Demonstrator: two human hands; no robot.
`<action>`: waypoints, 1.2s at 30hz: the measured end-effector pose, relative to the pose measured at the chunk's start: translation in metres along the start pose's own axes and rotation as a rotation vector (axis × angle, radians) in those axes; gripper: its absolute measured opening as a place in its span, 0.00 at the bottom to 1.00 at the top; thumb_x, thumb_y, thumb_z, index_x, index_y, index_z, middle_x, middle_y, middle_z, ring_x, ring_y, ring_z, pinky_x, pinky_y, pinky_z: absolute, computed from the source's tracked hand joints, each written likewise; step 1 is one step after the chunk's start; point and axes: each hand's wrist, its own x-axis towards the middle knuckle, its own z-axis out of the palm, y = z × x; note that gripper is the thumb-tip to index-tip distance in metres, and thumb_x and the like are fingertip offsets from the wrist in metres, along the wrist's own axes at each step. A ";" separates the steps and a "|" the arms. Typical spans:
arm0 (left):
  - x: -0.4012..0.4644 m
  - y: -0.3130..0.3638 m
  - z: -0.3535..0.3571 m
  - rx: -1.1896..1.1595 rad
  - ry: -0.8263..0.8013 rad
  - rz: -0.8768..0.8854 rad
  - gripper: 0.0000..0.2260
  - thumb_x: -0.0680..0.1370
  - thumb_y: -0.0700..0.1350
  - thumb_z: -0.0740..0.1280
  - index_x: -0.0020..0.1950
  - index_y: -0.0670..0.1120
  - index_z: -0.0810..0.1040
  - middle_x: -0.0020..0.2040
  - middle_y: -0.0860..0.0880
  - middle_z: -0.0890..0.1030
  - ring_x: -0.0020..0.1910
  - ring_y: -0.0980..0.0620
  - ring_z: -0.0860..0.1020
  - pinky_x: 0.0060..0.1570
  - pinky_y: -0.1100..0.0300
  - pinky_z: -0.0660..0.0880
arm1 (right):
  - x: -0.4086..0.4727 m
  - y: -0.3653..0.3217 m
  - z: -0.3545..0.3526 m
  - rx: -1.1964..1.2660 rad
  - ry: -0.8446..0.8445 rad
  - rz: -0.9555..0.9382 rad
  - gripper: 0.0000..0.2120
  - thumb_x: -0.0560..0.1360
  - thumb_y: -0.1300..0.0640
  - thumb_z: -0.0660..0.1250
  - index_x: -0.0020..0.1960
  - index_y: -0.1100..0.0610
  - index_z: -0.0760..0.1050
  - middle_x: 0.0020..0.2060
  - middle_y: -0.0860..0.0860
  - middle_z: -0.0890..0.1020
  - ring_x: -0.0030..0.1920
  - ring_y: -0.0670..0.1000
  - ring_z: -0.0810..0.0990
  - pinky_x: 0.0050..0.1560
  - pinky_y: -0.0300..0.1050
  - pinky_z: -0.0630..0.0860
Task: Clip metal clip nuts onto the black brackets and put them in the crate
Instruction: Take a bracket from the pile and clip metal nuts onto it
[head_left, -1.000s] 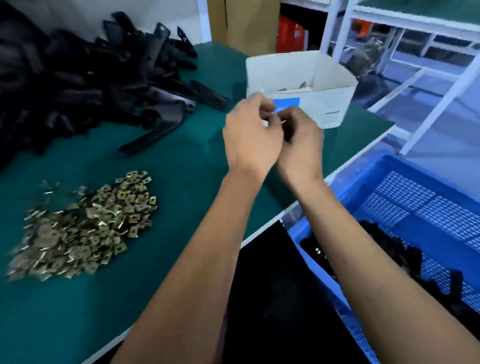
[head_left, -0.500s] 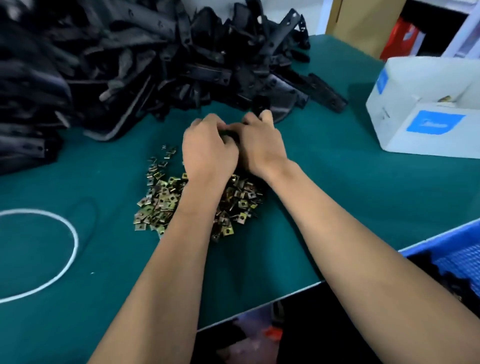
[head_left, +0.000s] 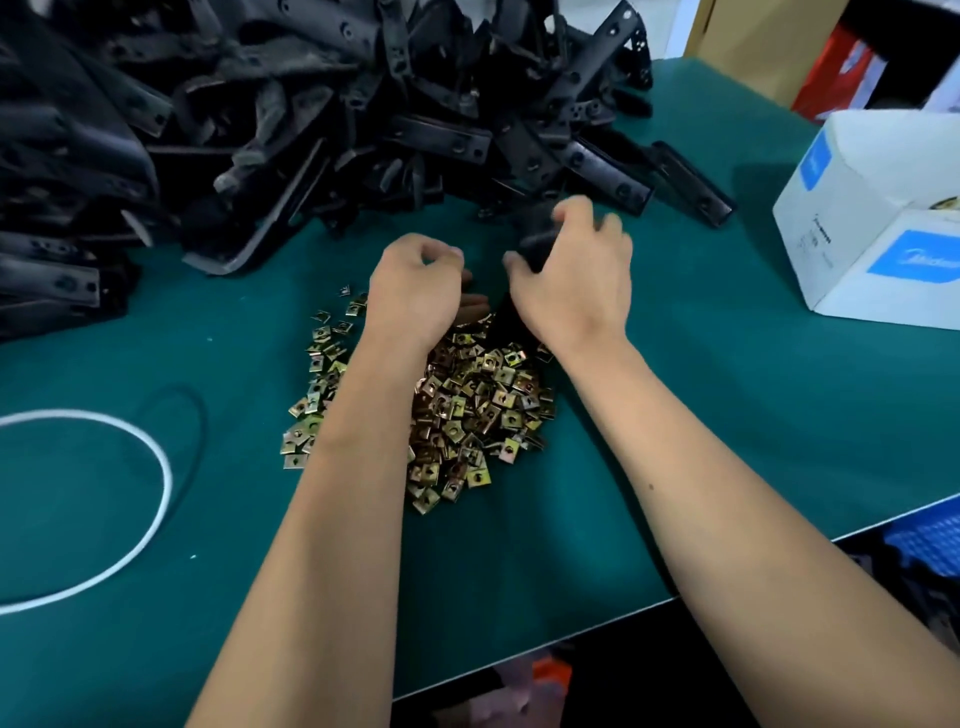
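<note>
A heap of black brackets (head_left: 415, 130) fills the far left of the green table. Nearer me lies a pile of brass-coloured clip nuts (head_left: 478, 415). My right hand (head_left: 576, 280) grips a black bracket (head_left: 537, 236), blurred, just past the far edge of the nut pile. My left hand (head_left: 415, 286) hovers over the pile's far edge with its fingers curled under; whether they hold a nut is hidden. A corner of the blue crate (head_left: 924, 540) shows below the table's edge at the right.
A white cardboard box (head_left: 872, 218) with blue labels stands on the table at the right. A white cord loop (head_left: 161, 467) lies at the left. The table's near edge (head_left: 649, 605) runs diagonally below my forearms.
My view swung from the white box and crate to the heaps. My hands came down to the nut pile, then parted; the right moved right and away with a bracket.
</note>
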 end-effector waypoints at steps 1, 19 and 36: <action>-0.001 0.000 0.001 -0.011 -0.008 -0.008 0.04 0.84 0.42 0.62 0.55 0.44 0.76 0.54 0.42 0.82 0.40 0.44 0.87 0.48 0.49 0.85 | 0.002 0.002 0.001 -0.047 -0.084 0.028 0.26 0.74 0.44 0.73 0.66 0.54 0.71 0.61 0.56 0.78 0.63 0.60 0.73 0.61 0.52 0.70; -0.013 0.015 -0.008 0.091 0.023 0.409 0.26 0.74 0.50 0.78 0.70 0.54 0.75 0.51 0.53 0.79 0.48 0.55 0.77 0.57 0.60 0.78 | -0.009 -0.016 -0.009 0.611 -0.383 -0.308 0.09 0.74 0.64 0.71 0.52 0.54 0.79 0.42 0.46 0.84 0.42 0.44 0.82 0.43 0.33 0.75; -0.005 0.004 -0.027 0.477 -0.176 0.274 0.28 0.68 0.51 0.81 0.67 0.54 0.78 0.59 0.56 0.81 0.55 0.57 0.79 0.53 0.65 0.75 | -0.007 -0.010 -0.009 0.754 -0.230 -0.173 0.17 0.69 0.71 0.56 0.35 0.55 0.80 0.33 0.53 0.84 0.32 0.53 0.83 0.26 0.38 0.71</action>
